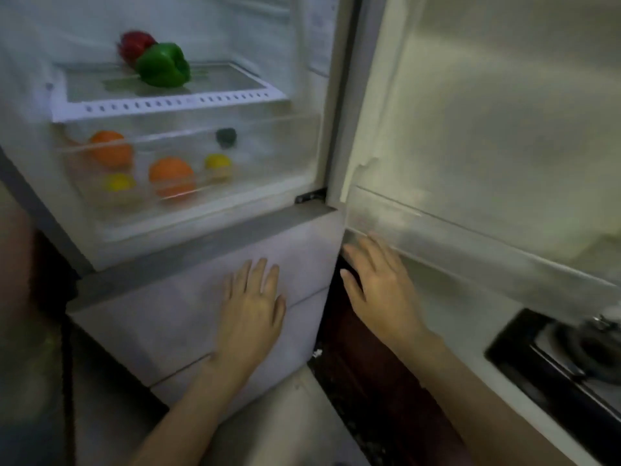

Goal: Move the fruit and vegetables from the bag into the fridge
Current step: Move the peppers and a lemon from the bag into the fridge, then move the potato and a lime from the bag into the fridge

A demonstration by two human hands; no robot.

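Clear plastic drawer at 9 o'clock holds two oranges, two lemons and one dark item. One green pepper and one red pepper sit on the shelf above. Left hand and right hand are spread, empty.

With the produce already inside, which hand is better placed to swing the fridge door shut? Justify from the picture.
Probably the right hand: its open fingers reach the lower edge of the open fridge door. The left hand lies flat over the lower compartment front, away from that door.
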